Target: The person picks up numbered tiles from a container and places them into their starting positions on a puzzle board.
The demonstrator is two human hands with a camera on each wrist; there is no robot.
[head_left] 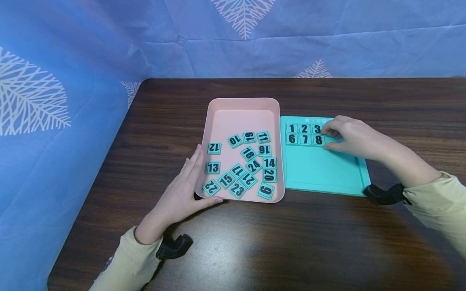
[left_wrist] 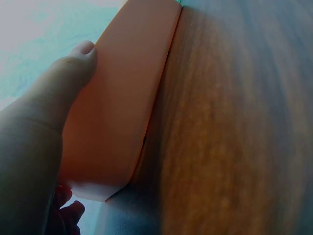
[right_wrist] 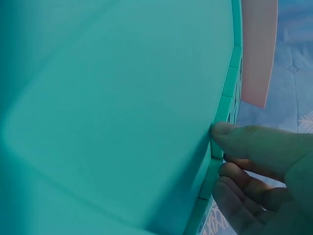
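A pale pink tray (head_left: 240,117) holds several loose turquoise number tiles, such as a 13 tile (head_left: 213,167). My left hand (head_left: 182,190) lies round its near left corner, fingers stretched along the side and thumb along the front wall. To the right is a turquoise board (head_left: 320,173) with tiles 1 to 3 in the top row and 6 to 8 beneath. At the right end of that lower row, my right hand (head_left: 353,135) pinches the 8 tile (head_left: 318,140) by its right side. The hand covers the board's upper right part.
The tray and board stand side by side on a dark wooden table (head_left: 233,242). Blue cloth (head_left: 204,40) with white leaf prints hangs behind and to the left. Dark bands are worn on both wrists.
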